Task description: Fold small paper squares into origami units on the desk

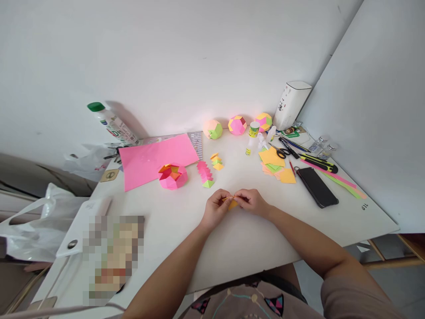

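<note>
Between my two hands is a small piece of orange paper [233,204], pinched at its upper edge just above the white table. My left hand [217,207] grips its left side with thumb and fingers. On the other side, my right hand [252,202] pinches it near the top, fingertips almost touching those of the left. Most of the paper is hidden by the fingers. Beyond the hands lie a row of folded pink paper pieces [204,172] ending in a green one, and a shorter stack of orange and green folded pieces [217,161]. A pink paper ball with an open top [173,178] sits to the left.
Loose paper squares [274,158], scissors [282,152], a glue stick [254,129] and a black phone [317,187] lie right. Three paper balls [237,125] stand by the wall. A pink sheet [156,157], a bottle [113,124] and a blurred-out device [116,257] are left.
</note>
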A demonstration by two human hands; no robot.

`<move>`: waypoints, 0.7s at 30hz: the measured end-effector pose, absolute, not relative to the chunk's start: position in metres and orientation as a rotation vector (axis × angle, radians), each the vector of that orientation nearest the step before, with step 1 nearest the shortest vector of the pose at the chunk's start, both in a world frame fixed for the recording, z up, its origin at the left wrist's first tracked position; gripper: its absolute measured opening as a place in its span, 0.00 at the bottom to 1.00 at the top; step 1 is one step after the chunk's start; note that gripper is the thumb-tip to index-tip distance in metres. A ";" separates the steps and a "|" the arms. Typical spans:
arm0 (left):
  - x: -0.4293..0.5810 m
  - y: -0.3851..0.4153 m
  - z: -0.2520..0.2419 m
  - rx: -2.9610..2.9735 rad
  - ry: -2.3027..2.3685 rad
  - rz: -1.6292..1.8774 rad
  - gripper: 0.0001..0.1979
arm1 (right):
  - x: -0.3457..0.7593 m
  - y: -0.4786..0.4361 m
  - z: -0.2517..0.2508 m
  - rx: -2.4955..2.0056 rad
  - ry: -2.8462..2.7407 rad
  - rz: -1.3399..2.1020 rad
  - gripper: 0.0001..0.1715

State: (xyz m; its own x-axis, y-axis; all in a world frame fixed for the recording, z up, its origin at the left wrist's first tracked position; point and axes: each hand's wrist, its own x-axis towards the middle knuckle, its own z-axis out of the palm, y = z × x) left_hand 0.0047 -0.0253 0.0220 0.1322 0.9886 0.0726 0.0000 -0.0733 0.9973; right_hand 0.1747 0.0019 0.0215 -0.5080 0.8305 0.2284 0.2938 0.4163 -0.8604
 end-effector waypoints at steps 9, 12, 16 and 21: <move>0.005 -0.027 0.019 1.466 1.153 1.170 0.09 | 0.175 0.000 0.021 -0.959 -2.032 1.028 0.10; 0.005 -0.028 0.018 1.475 1.189 1.213 0.09 | 0.175 0.000 0.021 -0.967 -2.031 1.019 0.10; 0.006 -0.030 0.017 1.443 1.262 1.248 0.12 | 0.174 -0.001 0.024 -1.016 -1.956 1.139 0.09; 0.005 -0.029 0.018 1.351 1.268 1.138 0.18 | 0.175 0.000 0.027 -1.021 -1.706 1.487 0.11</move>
